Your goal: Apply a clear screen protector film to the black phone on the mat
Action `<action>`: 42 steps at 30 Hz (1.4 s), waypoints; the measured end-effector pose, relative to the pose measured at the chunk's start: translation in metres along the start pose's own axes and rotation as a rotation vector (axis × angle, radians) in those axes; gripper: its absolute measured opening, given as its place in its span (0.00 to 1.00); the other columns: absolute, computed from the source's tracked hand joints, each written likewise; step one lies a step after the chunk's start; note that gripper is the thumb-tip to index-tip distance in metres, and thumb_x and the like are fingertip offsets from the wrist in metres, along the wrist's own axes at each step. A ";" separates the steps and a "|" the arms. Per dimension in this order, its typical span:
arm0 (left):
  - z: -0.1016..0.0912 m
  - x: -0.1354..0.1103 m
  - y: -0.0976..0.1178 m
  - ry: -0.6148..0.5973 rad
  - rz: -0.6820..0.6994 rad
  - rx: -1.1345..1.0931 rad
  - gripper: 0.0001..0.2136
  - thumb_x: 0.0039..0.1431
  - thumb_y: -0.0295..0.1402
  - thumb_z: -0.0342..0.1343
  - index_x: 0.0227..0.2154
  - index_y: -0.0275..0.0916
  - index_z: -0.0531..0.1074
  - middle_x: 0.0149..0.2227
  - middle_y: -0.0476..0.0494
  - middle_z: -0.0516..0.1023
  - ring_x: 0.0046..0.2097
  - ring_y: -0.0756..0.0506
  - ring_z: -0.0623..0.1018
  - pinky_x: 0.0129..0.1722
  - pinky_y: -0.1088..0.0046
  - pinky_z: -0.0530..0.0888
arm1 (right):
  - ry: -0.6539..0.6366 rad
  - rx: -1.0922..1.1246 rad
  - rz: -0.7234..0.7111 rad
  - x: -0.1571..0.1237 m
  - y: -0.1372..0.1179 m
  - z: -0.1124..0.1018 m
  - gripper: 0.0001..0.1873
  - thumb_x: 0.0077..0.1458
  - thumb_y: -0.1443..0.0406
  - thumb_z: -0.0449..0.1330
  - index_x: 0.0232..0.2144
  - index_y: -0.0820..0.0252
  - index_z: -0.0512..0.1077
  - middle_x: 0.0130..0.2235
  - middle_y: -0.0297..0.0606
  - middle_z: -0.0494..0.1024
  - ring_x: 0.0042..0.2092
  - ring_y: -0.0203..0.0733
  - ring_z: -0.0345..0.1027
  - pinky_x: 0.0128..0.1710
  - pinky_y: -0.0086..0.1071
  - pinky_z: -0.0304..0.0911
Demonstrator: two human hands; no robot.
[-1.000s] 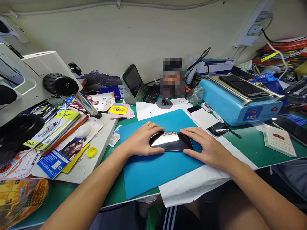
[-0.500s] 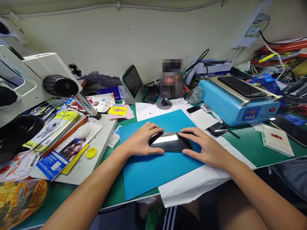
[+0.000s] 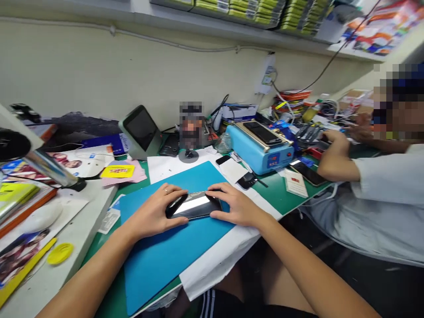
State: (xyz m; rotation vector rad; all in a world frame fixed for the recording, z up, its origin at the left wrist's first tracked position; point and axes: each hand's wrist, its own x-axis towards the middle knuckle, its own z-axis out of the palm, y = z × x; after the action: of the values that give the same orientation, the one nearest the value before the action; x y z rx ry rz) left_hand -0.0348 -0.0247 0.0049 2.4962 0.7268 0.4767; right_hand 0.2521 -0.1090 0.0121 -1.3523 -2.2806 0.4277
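A black phone [image 3: 194, 206] with a glossy screen lies flat on a blue work mat [image 3: 172, 247]. My left hand [image 3: 155, 215], a ring on one finger, holds the phone's left end with the fingers curled around it. My right hand [image 3: 233, 206] grips the right end, fingers arched over the top edge and thumb at the near edge. Both hands rest on the mat.
A blue heating machine [image 3: 260, 148] stands to the right, with phones [image 3: 247, 180] and a white card [image 3: 296, 183] near it. A small grey screen [image 3: 139, 130] stands at the back. A co-worker's arm [image 3: 334, 154] reaches over the bench at far right. Leaflets and a yellow cap [image 3: 60, 253] lie left.
The view has swung right, bringing a seated co-worker and overhead shelves into sight. My hands stay on the phone, which sits in the same place on the mat.
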 end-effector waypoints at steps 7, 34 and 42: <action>0.010 -0.003 -0.005 0.031 -0.009 0.022 0.27 0.61 0.49 0.62 0.60 0.48 0.69 0.57 0.42 0.73 0.57 0.34 0.73 0.57 0.56 0.72 | -0.024 -0.012 0.004 -0.007 0.000 -0.001 0.31 0.58 0.49 0.64 0.60 0.54 0.70 0.59 0.46 0.73 0.60 0.49 0.66 0.60 0.43 0.62; 0.020 -0.005 -0.021 0.073 0.017 0.077 0.25 0.60 0.52 0.61 0.58 0.53 0.70 0.56 0.43 0.75 0.55 0.31 0.76 0.52 0.54 0.77 | -0.008 0.016 -0.011 -0.012 0.008 0.006 0.30 0.59 0.50 0.64 0.58 0.57 0.71 0.61 0.44 0.72 0.61 0.47 0.64 0.61 0.41 0.61; 0.023 -0.004 -0.019 0.075 -0.042 -0.012 0.24 0.58 0.53 0.62 0.57 0.67 0.66 0.53 0.59 0.75 0.55 0.34 0.74 0.54 0.49 0.75 | 0.005 -0.030 0.004 -0.013 0.005 0.004 0.31 0.57 0.50 0.65 0.58 0.58 0.71 0.60 0.43 0.73 0.61 0.45 0.65 0.61 0.36 0.61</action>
State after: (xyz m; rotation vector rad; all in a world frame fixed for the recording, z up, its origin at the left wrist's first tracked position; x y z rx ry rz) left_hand -0.0351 -0.0211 -0.0245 2.4578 0.8014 0.5603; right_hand 0.2592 -0.1179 0.0030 -1.3712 -2.2897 0.3927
